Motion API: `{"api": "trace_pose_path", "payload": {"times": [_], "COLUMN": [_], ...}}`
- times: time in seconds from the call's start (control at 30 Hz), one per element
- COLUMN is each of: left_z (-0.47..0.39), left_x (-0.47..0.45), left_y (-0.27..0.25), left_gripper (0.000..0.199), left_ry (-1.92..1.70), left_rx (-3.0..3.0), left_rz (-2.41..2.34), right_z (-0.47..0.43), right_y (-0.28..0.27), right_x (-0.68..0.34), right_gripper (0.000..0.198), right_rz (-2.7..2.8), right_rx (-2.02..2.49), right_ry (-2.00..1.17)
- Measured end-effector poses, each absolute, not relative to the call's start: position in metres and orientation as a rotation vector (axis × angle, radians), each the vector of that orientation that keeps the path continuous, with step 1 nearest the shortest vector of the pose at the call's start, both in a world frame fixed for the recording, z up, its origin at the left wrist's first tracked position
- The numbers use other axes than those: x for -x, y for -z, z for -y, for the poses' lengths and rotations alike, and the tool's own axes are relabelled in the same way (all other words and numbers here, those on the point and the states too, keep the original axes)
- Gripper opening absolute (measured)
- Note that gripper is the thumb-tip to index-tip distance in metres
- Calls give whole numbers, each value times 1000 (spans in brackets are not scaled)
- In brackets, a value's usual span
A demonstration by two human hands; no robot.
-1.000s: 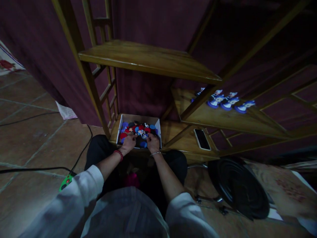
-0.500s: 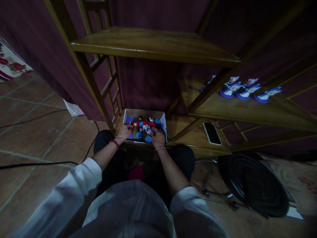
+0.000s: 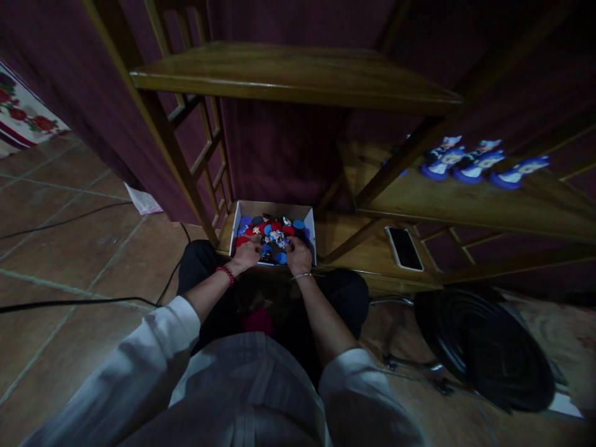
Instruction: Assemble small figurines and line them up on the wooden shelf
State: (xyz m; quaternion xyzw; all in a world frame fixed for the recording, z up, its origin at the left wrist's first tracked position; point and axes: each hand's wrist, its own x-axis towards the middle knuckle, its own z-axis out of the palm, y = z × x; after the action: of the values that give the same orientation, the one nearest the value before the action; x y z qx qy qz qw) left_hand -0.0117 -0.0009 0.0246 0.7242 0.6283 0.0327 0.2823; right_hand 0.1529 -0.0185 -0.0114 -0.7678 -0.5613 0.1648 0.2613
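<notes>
A shallow white cardboard box [image 3: 313,226] on the low wooden shelf holds several small figurines [image 3: 277,237] and round red, blue and black bases. Over the box's front left edge, my left hand [image 3: 248,253] has curled fingers close to a blue base [image 3: 266,249]. What its fingertips hold, if anything, is too small to make out. My right hand [image 3: 298,254] reaches in at the front right, its fingers bent together beside the figurines. Whatever lies between those fingers is hidden.
A phone [image 3: 404,248] lies on the low shelf to the right. Several blue-and-white figurines [image 3: 479,166] stand on a higher shelf [image 3: 419,198]. A wooden board [image 3: 288,71] spans above the box. At right is a black round stool [image 3: 484,347]; a cable [image 3: 84,302] crosses the floor at left.
My left hand has moved right and slightly nearer along the box's front edge, uncovering red pieces at the left. My right hand stays nearly in place. The view has shifted slightly.
</notes>
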Motion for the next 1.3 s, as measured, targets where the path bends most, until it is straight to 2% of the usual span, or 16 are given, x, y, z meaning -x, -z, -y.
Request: {"api": "trace_pose_path", "payload": {"times": [0.27, 1.3], "left_z": [10, 6], "left_x": [-1, -2], "left_y": [-20, -12], "left_gripper": [30, 32], "left_ry": [-89, -149], "left_rx": [-1998, -1949], "left_rz": [-1703, -1746], "right_z": [18, 20], "right_y": [13, 18], "right_x": [-155, -156], "right_gripper": [33, 27], "right_rz": [1543, 1561], "right_rx": [2037, 1993], "right_ry": [-456, -433]}}
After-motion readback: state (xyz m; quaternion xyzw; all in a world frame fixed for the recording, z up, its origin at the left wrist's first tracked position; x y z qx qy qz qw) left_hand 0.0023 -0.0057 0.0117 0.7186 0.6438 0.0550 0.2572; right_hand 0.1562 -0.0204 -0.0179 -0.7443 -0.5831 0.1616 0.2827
